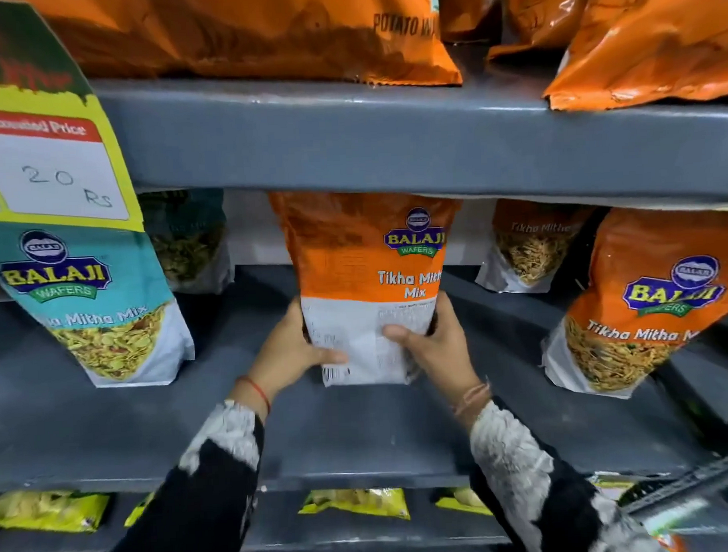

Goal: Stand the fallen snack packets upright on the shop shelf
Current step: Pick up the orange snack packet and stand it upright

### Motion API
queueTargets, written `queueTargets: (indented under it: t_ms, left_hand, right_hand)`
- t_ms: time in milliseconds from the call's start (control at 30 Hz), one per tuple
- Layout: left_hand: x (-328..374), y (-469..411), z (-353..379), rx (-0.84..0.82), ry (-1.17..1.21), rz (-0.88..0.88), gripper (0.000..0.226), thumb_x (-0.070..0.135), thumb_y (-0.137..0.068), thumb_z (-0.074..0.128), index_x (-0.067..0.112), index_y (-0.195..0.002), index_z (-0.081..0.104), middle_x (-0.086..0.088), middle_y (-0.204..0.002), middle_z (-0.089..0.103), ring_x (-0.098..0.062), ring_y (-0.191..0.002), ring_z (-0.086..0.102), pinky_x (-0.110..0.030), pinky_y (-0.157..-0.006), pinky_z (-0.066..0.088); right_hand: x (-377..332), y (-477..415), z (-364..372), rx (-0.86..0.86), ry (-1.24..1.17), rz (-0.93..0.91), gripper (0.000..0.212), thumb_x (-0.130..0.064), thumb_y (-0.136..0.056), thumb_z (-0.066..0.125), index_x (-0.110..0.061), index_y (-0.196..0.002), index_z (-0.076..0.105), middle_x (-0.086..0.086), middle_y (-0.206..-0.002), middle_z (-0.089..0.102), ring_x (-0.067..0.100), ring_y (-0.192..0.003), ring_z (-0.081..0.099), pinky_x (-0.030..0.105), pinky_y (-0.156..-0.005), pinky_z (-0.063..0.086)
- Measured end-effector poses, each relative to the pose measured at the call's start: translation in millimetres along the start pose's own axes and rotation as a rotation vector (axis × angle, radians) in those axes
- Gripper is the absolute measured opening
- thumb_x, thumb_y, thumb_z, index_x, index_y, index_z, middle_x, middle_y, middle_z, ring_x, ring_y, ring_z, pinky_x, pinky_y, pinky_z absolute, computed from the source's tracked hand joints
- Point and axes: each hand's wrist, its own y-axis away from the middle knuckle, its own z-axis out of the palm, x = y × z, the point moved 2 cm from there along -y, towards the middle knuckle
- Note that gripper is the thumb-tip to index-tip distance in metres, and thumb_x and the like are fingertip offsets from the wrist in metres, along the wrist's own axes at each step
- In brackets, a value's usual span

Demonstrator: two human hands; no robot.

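An orange-and-white packet is seen at the centre of the frame, a teal-and-white one at the left, and another orange one at the right. The shelf is coloured dark grey. The sleeves at the bottom are patterned in black and white, and a yellow, red and white price card is shown at upper left.

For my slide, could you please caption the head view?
Both hands, left and right, stand an orange packet upright on the shelf.

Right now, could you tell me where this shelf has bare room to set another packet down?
Bare grey shelf lies between the teal packet and the orange packet held by the left hand and right hand. Another patch runs from there to the leaning orange packet. The back row is more crowded.
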Motion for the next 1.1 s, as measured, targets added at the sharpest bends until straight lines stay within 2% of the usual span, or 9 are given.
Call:
queueTargets:
  t_ms: [233,333,400,567,633,733,833,933,1100]
  left_hand:
    - [-52,-32,-4,-0.091,-0.003,-0.046,0.094,0.023,-0.039,0.082,0.018,-0.124,0.042,-0.003,-0.12,0.058,-0.02,-0.114,0.054,-0.03,-0.096,0.043]
    - [-51,-22,1,-0.016,0.051,-0.062,0.071,0.003,-0.056,0.08,0.019,-0.116,0.046,-0.003,-0.114,0.059,-0.02,-0.109,0.056,-0.008,-0.08,0.047]
    - [-44,-9,10,0.097,0.056,-0.045,0.063,0.001,-0.064,0.076,0.019,-0.117,0.048,-0.002,-0.112,0.06,-0.017,-0.103,0.056,-0.004,-0.069,0.046]
    - [-31,55,57,0.36,-0.095,-0.027,0.044,0.043,-0.065,0.069,0.03,-0.104,0.054,0.005,-0.1,0.068,-0.012,-0.091,0.063,-0.019,-0.069,0.047]
    - [-25,77,66,0.364,-0.063,-0.04,0.051,0.057,-0.061,0.06,0.028,-0.104,0.061,0.011,-0.092,0.069,-0.008,-0.089,0.064,-0.015,-0.076,0.048]
    - [-24,70,45,0.415,0.117,-0.017,0.027,0.031,-0.069,0.074,0.027,-0.094,0.062,0.016,-0.086,0.071,-0.001,-0.087,0.063,0.0,-0.074,0.04]
    - [-41,27,14,0.268,0.135,-0.088,0.077,0.006,-0.065,0.076,0.012,-0.132,0.038,-0.01,-0.136,0.049,-0.008,-0.117,0.045,-0.021,-0.099,0.033]
    - [-64,-13,-2,-0.01,0.011,-0.111,0.117,0.028,-0.046,0.088,0.024,-0.141,0.02,-0.001,-0.151,0.029,-0.016,-0.138,0.027,-0.041,-0.115,0.022]
    - [-78,-29,6,-0.093,0.073,-0.096,0.085,0.02,-0.04,0.081,0.03,-0.115,0.042,0.008,-0.119,0.055,-0.02,-0.121,0.05,-0.043,-0.106,0.039]
  right_hand:
    - [37,-7,20,0.116,0.008,-0.024,0.054,0.003,-0.067,0.076,-0.032,-0.101,0.05,-0.007,-0.094,0.067,-0.002,-0.081,0.067,0.013,-0.067,0.053]
    - [47,13,29,0.382,0.071,-0.056,0.074,-0.009,-0.052,0.087,-0.022,-0.113,0.048,0.011,-0.114,0.055,0.017,-0.106,0.056,0.031,-0.09,0.049]
    - [53,39,48,0.496,0.315,-0.059,0.086,-0.02,-0.044,0.09,-0.005,-0.116,0.046,0.016,-0.113,0.047,0.012,-0.103,0.038,0.025,-0.092,0.034]
    - [61,60,88,0.437,0.526,-0.02,0.054,-0.03,-0.074,0.058,-0.012,-0.122,0.04,0.014,-0.116,0.048,0.028,-0.107,0.045,0.028,-0.089,0.035]
    - [59,47,77,0.45,0.457,0.036,0.058,-0.028,-0.07,0.07,-0.01,-0.118,0.044,0.013,-0.114,0.047,0.025,-0.104,0.048,0.025,-0.087,0.039]
    - [54,32,46,0.252,0.294,0.011,0.063,-0.047,-0.043,0.075,-0.023,-0.097,0.054,-0.002,-0.1,0.047,0.012,-0.093,0.046,0.011,-0.082,0.036]
    - [57,9,13,0.07,0.143,0.135,0.064,-0.03,-0.034,0.085,-0.031,-0.09,0.054,-0.003,-0.101,0.064,0.018,-0.097,0.061,0.028,-0.081,0.051]
    - [64,-13,-7,0.0,0.11,0.218,0.062,-0.016,-0.041,0.084,-0.023,-0.094,0.054,0.006,-0.104,0.068,0.029,-0.101,0.063,0.047,-0.089,0.052]
    - [72,-25,-12,-0.084,0.127,0.24,0.063,-0.014,-0.056,0.08,-0.013,-0.113,0.054,0.017,-0.12,0.063,0.031,-0.11,0.06,0.049,-0.096,0.048]
